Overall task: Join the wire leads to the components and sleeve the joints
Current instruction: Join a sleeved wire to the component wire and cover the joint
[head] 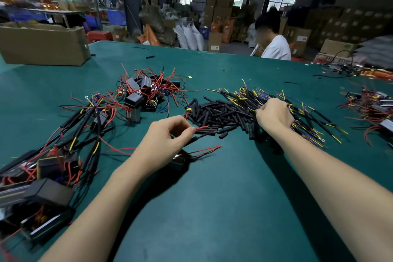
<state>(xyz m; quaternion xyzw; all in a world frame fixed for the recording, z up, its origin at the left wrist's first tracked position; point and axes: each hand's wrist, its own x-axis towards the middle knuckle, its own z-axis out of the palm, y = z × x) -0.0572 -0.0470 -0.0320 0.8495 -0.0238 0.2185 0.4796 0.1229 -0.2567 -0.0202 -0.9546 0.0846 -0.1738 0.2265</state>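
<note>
left hand pinches red wire | right hand curled, grasping sleeved leads in pile

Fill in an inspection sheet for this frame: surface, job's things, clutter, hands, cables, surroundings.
Surface: green table.
Job's things: sleeve pile mid-table; lead bundle right of it; black modules with red wires behind; sleeved units at left.
Clutter: carton far left; stray sleeve bits far side.
Hands: left hand pinches a red wire beside the sleeves; right hand curled on the lead bundle, grip unclear.
Cables: black cord far right.
Surroundings: warehouse, stacked boxes, seated worker.
</note>
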